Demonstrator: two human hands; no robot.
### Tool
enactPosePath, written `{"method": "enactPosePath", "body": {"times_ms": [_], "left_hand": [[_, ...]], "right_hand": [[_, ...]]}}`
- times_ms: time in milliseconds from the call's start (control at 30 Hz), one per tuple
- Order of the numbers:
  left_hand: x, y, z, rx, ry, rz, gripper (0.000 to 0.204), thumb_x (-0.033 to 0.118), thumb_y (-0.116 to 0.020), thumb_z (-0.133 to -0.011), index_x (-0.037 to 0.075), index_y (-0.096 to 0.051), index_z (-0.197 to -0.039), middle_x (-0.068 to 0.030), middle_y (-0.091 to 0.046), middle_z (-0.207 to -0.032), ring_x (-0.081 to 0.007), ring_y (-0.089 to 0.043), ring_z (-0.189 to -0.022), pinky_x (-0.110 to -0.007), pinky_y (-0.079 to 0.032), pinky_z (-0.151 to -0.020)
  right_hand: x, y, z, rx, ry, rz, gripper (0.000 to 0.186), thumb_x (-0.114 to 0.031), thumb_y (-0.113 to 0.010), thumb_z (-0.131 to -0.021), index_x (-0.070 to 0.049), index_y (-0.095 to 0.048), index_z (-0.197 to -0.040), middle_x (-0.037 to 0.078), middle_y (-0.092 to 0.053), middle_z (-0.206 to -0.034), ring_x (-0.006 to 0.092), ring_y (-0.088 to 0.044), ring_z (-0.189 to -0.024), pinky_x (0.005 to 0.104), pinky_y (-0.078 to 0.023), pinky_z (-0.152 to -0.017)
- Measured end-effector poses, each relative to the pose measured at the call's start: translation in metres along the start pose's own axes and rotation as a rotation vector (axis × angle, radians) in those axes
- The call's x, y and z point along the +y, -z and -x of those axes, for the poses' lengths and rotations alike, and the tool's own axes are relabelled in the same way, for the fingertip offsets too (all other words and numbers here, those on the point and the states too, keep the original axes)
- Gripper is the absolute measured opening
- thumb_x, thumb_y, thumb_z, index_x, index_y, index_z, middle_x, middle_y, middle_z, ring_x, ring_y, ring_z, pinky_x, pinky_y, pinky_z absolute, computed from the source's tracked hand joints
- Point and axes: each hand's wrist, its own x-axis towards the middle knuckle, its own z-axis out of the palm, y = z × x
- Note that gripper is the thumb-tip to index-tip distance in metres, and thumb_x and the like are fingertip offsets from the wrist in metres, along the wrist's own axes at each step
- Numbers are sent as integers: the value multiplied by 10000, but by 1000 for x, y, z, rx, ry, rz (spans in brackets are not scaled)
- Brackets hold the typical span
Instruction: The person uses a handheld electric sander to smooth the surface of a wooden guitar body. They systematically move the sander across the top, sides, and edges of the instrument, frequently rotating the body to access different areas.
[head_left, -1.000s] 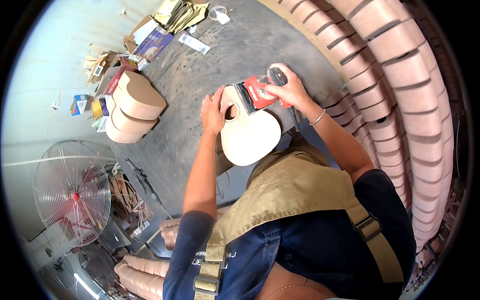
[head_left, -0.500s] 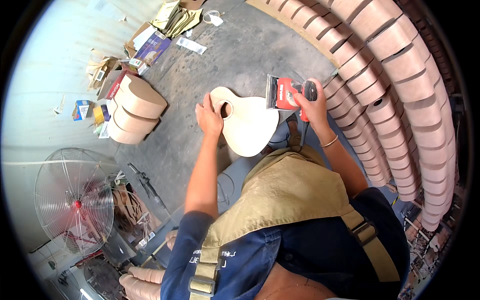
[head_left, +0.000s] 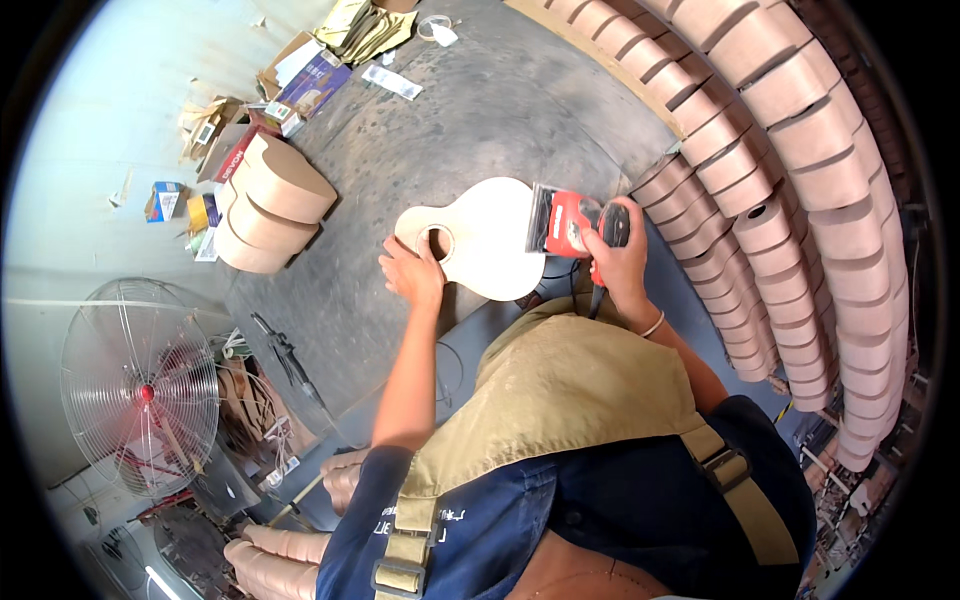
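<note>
A pale wooden ukulele body (head_left: 490, 245) with a round sound hole lies at the near edge of the grey worktable (head_left: 370, 215). Its narrow end points left and its wide end points right. My left hand (head_left: 412, 272) grips it by the narrow end, fingers next to the sound hole. In my right hand (head_left: 622, 262) is a red and black electric sander (head_left: 568, 222), fingers wrapped round its black grip. The sander's flat pad is tipped up on edge at the body's wide right end; whether the two touch, I cannot tell.
Further wooden bodies (head_left: 275, 205) are stacked on the left of the table, beside cardboard boxes (head_left: 312, 85). Long rows of curved wooden bodies (head_left: 800, 150) stand on the right. A large fan (head_left: 147, 393) and a black air gun (head_left: 285, 350) are at the lower left.
My left hand has turned the ukulele body so its wide end swung from near me toward the right. The sander has moved slightly down and left, against or beside that end.
</note>
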Motion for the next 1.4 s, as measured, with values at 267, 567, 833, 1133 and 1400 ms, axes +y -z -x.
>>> {"method": "enactPosePath", "body": {"times_ms": [267, 567, 833, 1133, 1400], "left_hand": [[0, 0, 5, 43, -28, -16, 624, 484, -694, -1062, 81, -514, -1502, -226, -592, -1397, -453, -587, -1323, -623, -448, -1060], [3, -2, 7, 45, -20, 15, 611, 420, -698, -1071, 68, -508, -1533, -208, -592, -1409, -444, -579, -1336, -592, -437, -1087], [6, 2, 11, 58, -28, 41, 605, 398, -717, -1053, 62, -523, -1517, -204, -590, -1377, -435, -580, -1316, -600, -435, -1062], [4, -1, 10, 65, -4, 23, 638, 429, -737, -1031, 77, -528, -1520, -180, -604, -1387, -423, -589, -1315, -586, -447, -1063], [5, 1, 10, 45, 8, 29, 646, 473, -704, -1048, 58, -532, -1512, -205, -616, -1405, -448, -590, -1322, -575, -463, -1081]], "right_hand": [[-20, -41, -70, 19, 115, 107, 585, -209, -925, -779, -94, -664, -1290, 70, -749, -1027, 197, -715, -946, 363, -578, -891], [-40, -48, -107, -226, 163, 163, 570, -185, -937, -756, -96, -691, -1263, 62, -731, -975, 183, -716, -888, 377, -601, -841], [-72, -106, -164, -570, 265, 249, 567, -189, -902, -744, -109, -702, -1268, 64, -760, -1043, 200, -727, -949, 349, -585, -893], [-81, -227, -146, -1117, 561, 209, 665, -217, -907, -722, -144, -696, -1348, 136, -758, -1303, 319, -745, -1213, 413, -574, -1085], [-90, -230, -183, -1299, 391, 317, 622, -227, -873, -721, -177, -699, -1317, 97, -788, -1088, 248, -780, -996, 384, -620, -931]]}}
